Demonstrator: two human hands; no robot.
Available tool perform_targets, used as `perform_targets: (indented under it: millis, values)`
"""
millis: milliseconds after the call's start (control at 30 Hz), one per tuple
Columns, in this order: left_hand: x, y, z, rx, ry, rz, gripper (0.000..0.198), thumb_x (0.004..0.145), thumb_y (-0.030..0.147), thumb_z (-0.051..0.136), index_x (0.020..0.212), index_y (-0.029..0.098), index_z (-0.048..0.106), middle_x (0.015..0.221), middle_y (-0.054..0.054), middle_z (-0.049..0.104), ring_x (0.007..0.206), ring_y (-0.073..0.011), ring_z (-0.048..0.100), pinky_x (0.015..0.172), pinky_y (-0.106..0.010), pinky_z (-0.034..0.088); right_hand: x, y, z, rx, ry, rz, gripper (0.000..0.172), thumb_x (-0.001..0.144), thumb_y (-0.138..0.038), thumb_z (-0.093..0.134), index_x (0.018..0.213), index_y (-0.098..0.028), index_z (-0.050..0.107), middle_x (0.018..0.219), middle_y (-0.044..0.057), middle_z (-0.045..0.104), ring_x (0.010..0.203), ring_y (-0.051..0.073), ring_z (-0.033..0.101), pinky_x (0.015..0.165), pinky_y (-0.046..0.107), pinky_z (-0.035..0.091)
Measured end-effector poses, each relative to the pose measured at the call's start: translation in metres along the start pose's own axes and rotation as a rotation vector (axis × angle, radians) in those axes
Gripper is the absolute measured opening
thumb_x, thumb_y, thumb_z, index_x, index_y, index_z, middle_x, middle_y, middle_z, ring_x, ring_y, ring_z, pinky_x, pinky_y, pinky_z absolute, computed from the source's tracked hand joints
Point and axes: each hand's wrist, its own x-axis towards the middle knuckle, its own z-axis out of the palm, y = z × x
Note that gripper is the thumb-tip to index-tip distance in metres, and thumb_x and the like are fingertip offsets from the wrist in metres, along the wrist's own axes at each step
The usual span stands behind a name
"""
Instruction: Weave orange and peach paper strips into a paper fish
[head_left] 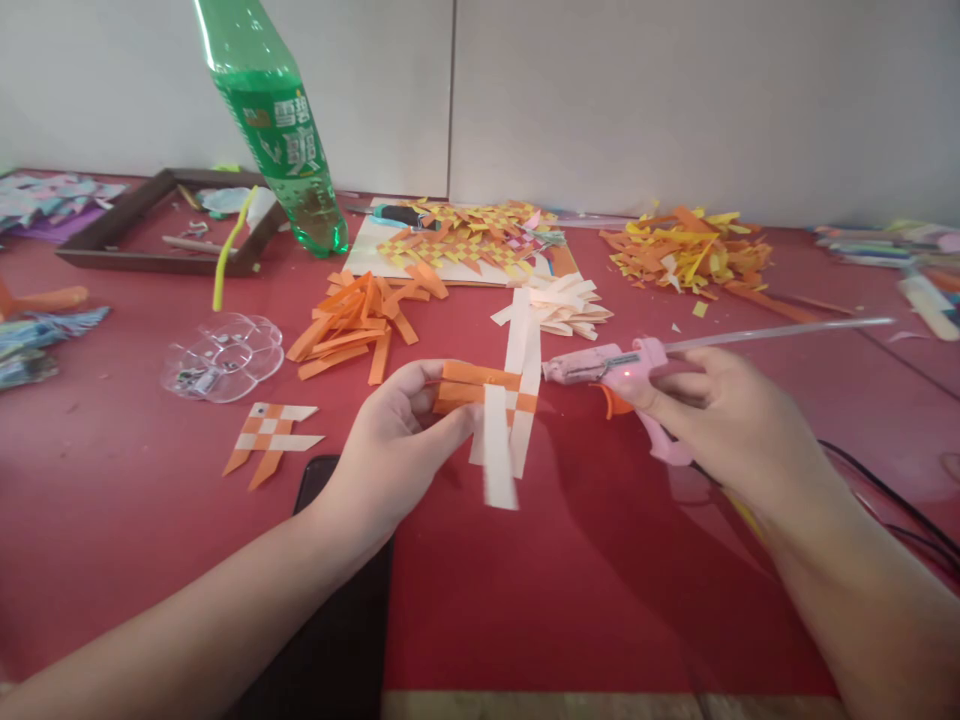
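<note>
Slab, dark and flat point(322, 640), lies nearest on the red bench point(637, 610), partly beneath the left arm point(195, 605). Left hand point(405, 435): grip closed, thumb against fingers, on a small weave of orange and white strips point(517, 402); one white strip point(499, 455) hangs down its front, slightly blurred. Right hand point(739, 430): grip closed round a pink glue gun point(600, 363), clear glue stick point(780, 334) jutting from the rear (whether the trigger point(616, 401) is squeezed, cannot tell). Nozzle point(550, 371) just beside the weave's right edge, no contact evident. Step in hand, by my judgement: gluing the crossed strips. Next move seems to call for a steady left pinch and the nozzle brought to an overlap, clear of the fingertips. Left of the hands, a checkered fish-shaped piece point(271, 430) lies flat. Beyond: clear flower-shaped palette point(259, 352), loose orange strips point(349, 328), pale strips point(570, 303). Farther: board point(364, 260) heaped with orange-and-yellow weaves point(450, 235), a pile of clippings point(690, 250) to its right, dark frame point(150, 262) and green bottle point(281, 130) to its left.
</note>
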Motion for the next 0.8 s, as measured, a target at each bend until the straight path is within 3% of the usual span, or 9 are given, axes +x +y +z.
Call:
perform_targets:
  millis: [133, 300, 400, 467, 533, 633, 800]
  values:
    - [0.0, 0.0, -0.001, -0.004, -0.013, 0.007, 0.021, 0.083, 0.018, 0.071, 0.103, 0.018, 0.062, 0.098, -0.001, 0.074, 0.093, -0.0139, 0.071, 0.085, -0.025, 0.056, -0.001, 0.0, 0.001, -0.13, 0.021, -0.048, 0.054, 0.064, -0.063, 0.07, 0.101, -0.023, 0.064, 0.094, 0.006, 0.076, 0.092, 0.027, 0.069, 0.074, 0.033, 0.046]
    - [0.0, 0.0, -0.001, 0.007, -0.036, -0.019, 0.022, 0.083, 0.017, 0.071, 0.103, 0.018, 0.062, 0.099, -0.002, 0.074, 0.094, -0.0141, 0.071, 0.084, -0.024, 0.055, -0.004, 0.002, 0.0, -0.211, 0.038, -0.122, 0.037, 0.069, -0.058, 0.071, 0.079, -0.023, 0.067, 0.073, 0.003, 0.072, 0.063, 0.02, 0.067, 0.064, 0.03, 0.044]
    - [0.0, -0.001, -0.001, 0.001, -0.058, -0.036, 0.025, 0.082, 0.017, 0.072, 0.105, 0.019, 0.061, 0.099, -0.002, 0.074, 0.094, -0.0143, 0.07, 0.084, -0.024, 0.055, -0.009, 0.006, 0.006, -0.277, 0.212, -0.337, 0.029, 0.071, -0.048, 0.075, 0.071, -0.021, 0.063, 0.067, 0.002, 0.066, 0.059, 0.017, 0.062, 0.059, 0.029, 0.042]
    - [0.0, -0.001, 0.0, 0.004, -0.086, -0.046, 0.028, 0.081, 0.017, 0.073, 0.106, 0.02, 0.06, 0.097, -0.001, 0.074, 0.091, -0.0133, 0.07, 0.081, -0.023, 0.056, -0.017, 0.007, 0.013, -0.193, 0.347, -0.543, 0.022, 0.076, -0.042, 0.073, 0.077, -0.022, 0.064, 0.069, 0.002, 0.066, 0.062, 0.016, 0.061, 0.061, 0.029, 0.045]
    - [0.0, -0.002, 0.001, 0.02, -0.143, -0.05, 0.03, 0.081, 0.016, 0.072, 0.107, 0.021, 0.059, 0.096, -0.001, 0.073, 0.088, -0.0126, 0.07, 0.078, -0.023, 0.056, -0.028, 0.007, 0.019, 0.054, 0.266, -0.68, 0.017, 0.083, -0.038, 0.068, 0.09, -0.023, 0.065, 0.078, 0.001, 0.069, 0.067, 0.015, 0.065, 0.064, 0.027, 0.05]
    - [-0.001, -0.003, 0.004, 0.052, -0.241, -0.041, 0.03, 0.082, 0.014, 0.069, 0.109, 0.022, 0.058, 0.098, -0.001, 0.072, 0.089, -0.0138, 0.07, 0.079, -0.025, 0.056, -0.045, 0.002, 0.027, 0.319, -0.039, -0.777, 0.023, 0.085, -0.034, 0.068, 0.105, -0.026, 0.061, 0.088, 0.0, 0.072, 0.074, 0.014, 0.07, 0.068, 0.026, 0.056]
    - [-0.006, -0.006, 0.005, 0.253, -0.307, 0.059, 0.027, 0.083, 0.019, 0.067, 0.109, 0.022, 0.058, 0.11, -0.004, 0.068, 0.1, -0.0188, 0.069, 0.088, -0.031, 0.055, -0.05, -0.007, 0.03, 0.208, -0.202, -0.75, 0.01, 0.087, -0.028, 0.063, 0.096, -0.024, 0.065, 0.087, 0.0, 0.075, 0.076, 0.015, 0.071, 0.07, 0.026, 0.058]
